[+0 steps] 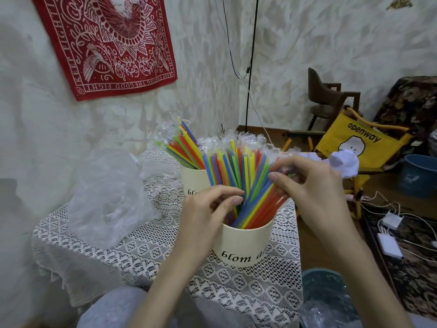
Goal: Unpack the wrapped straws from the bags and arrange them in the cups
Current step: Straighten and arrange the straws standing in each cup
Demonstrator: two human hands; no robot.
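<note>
Both hands' (208,209) (305,185) curled grips hold wrapped straws (238,171) in the near cup (246,245).

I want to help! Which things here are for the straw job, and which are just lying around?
For the job: near cup, far cup, wrapped straws, empty plastic bag, left hand, right hand.

Just lying about: red wall cloth, yellow folding chair, brown chair, blue tub, chargers.

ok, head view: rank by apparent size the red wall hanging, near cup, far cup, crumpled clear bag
1. red wall hanging
2. crumpled clear bag
3. near cup
4. far cup

The two cups carry similar lettering and may be the same size; the far one is partly hidden and further off, so 3 versus 4 is unsure.
</note>
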